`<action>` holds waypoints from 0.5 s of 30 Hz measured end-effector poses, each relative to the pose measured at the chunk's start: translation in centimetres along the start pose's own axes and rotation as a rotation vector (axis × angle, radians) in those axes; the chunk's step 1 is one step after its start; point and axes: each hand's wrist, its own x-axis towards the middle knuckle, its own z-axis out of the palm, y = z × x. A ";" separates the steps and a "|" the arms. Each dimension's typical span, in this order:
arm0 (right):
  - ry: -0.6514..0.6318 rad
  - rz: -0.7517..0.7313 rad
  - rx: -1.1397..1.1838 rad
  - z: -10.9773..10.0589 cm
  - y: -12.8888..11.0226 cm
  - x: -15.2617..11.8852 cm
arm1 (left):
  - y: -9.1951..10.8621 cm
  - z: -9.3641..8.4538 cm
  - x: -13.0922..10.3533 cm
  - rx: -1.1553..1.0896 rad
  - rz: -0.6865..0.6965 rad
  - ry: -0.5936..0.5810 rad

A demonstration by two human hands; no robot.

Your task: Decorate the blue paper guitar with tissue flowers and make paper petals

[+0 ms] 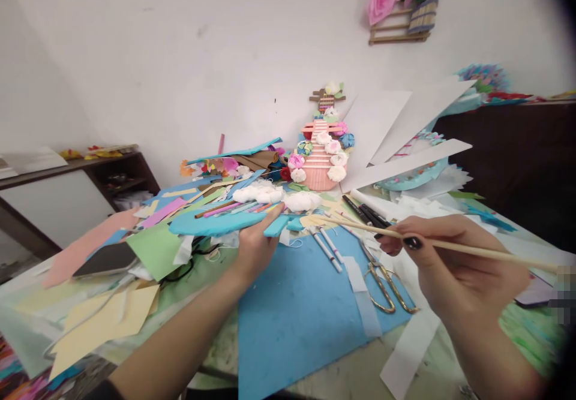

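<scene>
My left hand (258,247) is at the blue paper piece (211,223), its fingers against the edge beside white fluffy tufts (302,201). Colored sticks lie along the top of that piece. In my right hand (450,262) a long thin wooden stick (490,252) is pinched between thumb and fingers. The stick's far tip points left toward the tufts, near my left fingertips. Below the hands lies a blue sheet (297,322), with gold-handled scissors (382,280) and white pens (326,247) on it.
A pink guitar-shaped craft with paper flowers (320,166) leans on the wall. Black pens (366,213) lie near my right hand. A dark phone (105,260), green paper (155,249) and yellow paper (103,322) are at the left. White paper strips (409,352) lie at the front right.
</scene>
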 end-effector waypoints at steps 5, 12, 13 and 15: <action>0.009 -0.081 -0.141 -0.3 0.4 -0.7 | 0.3 -0.2 0.0 0.025 0.005 -0.053; -0.065 -0.123 -0.272 -0.5 0.1 -0.2 | 0.1 -0.1 -0.3 0.027 -0.002 -0.101; -0.064 -0.116 -0.275 -0.5 0.1 -0.3 | 0.1 -0.1 -0.4 0.024 0.001 -0.102; -0.057 -0.113 -0.278 -0.5 0.2 -0.4 | 0.1 -0.1 -0.4 0.015 0.014 -0.091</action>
